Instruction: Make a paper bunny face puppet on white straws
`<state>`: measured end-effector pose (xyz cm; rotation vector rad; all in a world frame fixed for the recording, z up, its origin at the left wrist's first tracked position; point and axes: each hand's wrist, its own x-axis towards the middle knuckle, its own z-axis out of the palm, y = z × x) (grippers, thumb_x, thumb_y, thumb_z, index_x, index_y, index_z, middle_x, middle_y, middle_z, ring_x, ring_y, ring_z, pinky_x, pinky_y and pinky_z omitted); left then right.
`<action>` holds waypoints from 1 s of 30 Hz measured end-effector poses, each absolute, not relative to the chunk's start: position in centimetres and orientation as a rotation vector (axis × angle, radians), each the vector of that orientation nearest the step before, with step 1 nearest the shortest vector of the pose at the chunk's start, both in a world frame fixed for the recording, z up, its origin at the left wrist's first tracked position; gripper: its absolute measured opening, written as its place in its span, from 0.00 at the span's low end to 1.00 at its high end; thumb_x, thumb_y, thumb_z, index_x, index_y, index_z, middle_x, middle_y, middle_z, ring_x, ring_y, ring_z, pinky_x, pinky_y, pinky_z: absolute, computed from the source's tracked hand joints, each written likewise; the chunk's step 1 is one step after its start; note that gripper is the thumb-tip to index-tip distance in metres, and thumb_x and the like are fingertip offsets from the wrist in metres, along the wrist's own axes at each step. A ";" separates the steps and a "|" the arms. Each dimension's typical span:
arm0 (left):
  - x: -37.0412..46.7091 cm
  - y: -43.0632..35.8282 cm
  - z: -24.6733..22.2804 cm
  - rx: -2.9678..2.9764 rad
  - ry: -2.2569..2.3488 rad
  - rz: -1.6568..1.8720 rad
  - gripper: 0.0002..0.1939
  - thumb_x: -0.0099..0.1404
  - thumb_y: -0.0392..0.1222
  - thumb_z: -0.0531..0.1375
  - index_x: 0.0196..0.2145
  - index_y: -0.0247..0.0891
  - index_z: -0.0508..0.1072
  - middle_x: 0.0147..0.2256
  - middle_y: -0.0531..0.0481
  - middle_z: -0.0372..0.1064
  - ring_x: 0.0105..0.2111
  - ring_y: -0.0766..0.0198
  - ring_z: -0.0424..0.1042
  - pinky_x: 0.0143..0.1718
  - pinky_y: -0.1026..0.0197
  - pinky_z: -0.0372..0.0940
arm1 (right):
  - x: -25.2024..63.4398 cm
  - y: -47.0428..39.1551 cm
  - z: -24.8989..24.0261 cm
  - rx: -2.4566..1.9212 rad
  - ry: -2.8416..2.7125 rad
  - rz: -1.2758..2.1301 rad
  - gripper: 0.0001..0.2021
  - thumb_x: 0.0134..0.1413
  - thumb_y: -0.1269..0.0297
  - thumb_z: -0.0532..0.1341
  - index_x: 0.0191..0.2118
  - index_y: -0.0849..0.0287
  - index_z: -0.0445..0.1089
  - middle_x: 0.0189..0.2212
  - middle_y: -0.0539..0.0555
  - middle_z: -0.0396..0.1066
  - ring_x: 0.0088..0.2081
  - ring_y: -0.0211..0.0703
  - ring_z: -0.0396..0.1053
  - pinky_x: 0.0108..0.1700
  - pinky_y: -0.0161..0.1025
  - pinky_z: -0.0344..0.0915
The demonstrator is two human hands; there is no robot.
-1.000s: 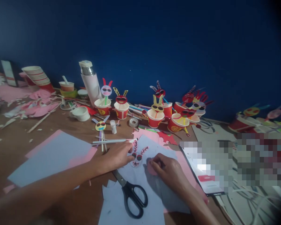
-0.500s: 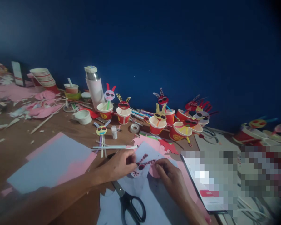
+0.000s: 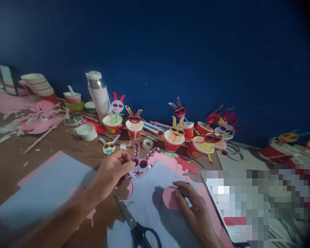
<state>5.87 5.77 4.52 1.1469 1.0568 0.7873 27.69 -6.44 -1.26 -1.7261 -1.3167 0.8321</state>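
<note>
Between its thumb and fingers, my left hand [image 3: 116,167] pinches a pale paper face [image 3: 139,168] with dark eyes, a drawn mouth and two patterned antennae. The face is raised above the paper. My right hand [image 3: 192,203] has its thumb and fingertips at the edge of a pink paper circle [image 3: 169,198], over the bluish-white sheets [image 3: 152,213]. Black-handled scissors [image 3: 136,229] lie on the sheets in front, their blades pointing up and left. A yellow paper face [image 3: 109,148] with two ears lies just beyond my left hand.
Red paper cups [image 3: 174,140] with paper faces stand along the wall beside a white flask [image 3: 99,96]. A tape roll [image 3: 147,144] and white mug [image 3: 86,132] sit nearer. Blue sheets [image 3: 46,186] lie left; a tablet [image 3: 237,220] lies right, beside the pink paper.
My left hand has moved left and up, lifting the pale face off the sheets. The pink circle at my right hand now shows whole, slightly lower. The view has shifted a little.
</note>
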 end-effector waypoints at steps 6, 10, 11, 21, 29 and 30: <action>6.5 5.6 2.6 0.985 1.021 0.732 0.13 0.56 0.45 0.61 0.32 0.39 0.60 0.23 0.60 0.59 0.17 0.76 0.59 0.16 0.73 0.53 | 27.7 -6.0 -1.8 -1.701 -1.769 0.501 0.11 0.55 0.69 0.53 0.44 0.56 0.66 0.37 0.56 0.70 0.38 0.48 0.67 0.40 0.44 0.65; 7.7 5.3 1.0 0.984 1.010 0.655 0.16 0.55 0.45 0.62 0.38 0.38 0.61 0.31 0.53 0.67 0.22 0.72 0.65 0.19 0.71 0.58 | 28.9 -5.7 -1.8 -1.734 -1.761 0.302 0.12 0.55 0.70 0.55 0.45 0.56 0.66 0.40 0.58 0.66 0.42 0.49 0.64 0.42 0.46 0.64; 7.9 5.1 0.8 0.983 1.024 0.640 0.16 0.55 0.45 0.61 0.39 0.38 0.62 0.31 0.52 0.67 0.23 0.72 0.66 0.20 0.71 0.59 | 29.0 -5.8 -1.7 -1.730 -1.722 0.280 0.12 0.54 0.70 0.56 0.45 0.56 0.66 0.39 0.58 0.66 0.42 0.49 0.64 0.42 0.45 0.64; 9.3 1.7 -0.1 1.172 1.106 0.621 0.13 0.57 0.43 0.60 0.39 0.38 0.65 0.31 0.52 0.66 0.30 0.67 0.68 0.29 0.69 0.64 | 26.9 -6.1 -0.8 -1.457 -1.583 0.708 0.06 0.55 0.72 0.57 0.38 0.56 0.69 0.31 0.53 0.70 0.34 0.42 0.67 0.36 0.38 0.64; 9.4 0.2 -1.2 1.235 1.076 0.596 0.12 0.57 0.44 0.60 0.39 0.39 0.67 0.33 0.51 0.68 0.33 0.65 0.69 0.33 0.68 0.66 | 26.3 -6.2 -1.3 -1.559 -1.358 0.843 0.05 0.50 0.70 0.58 0.28 0.57 0.71 0.25 0.50 0.68 0.29 0.39 0.67 0.31 0.35 0.63; 9.4 0.2 -1.3 1.233 1.069 0.590 0.12 0.57 0.44 0.60 0.39 0.39 0.67 0.33 0.50 0.68 0.34 0.64 0.69 0.33 0.68 0.66 | 26.3 -6.2 -1.3 -1.559 -1.344 0.850 0.06 0.50 0.70 0.58 0.28 0.57 0.71 0.24 0.50 0.68 0.29 0.39 0.66 0.30 0.35 0.62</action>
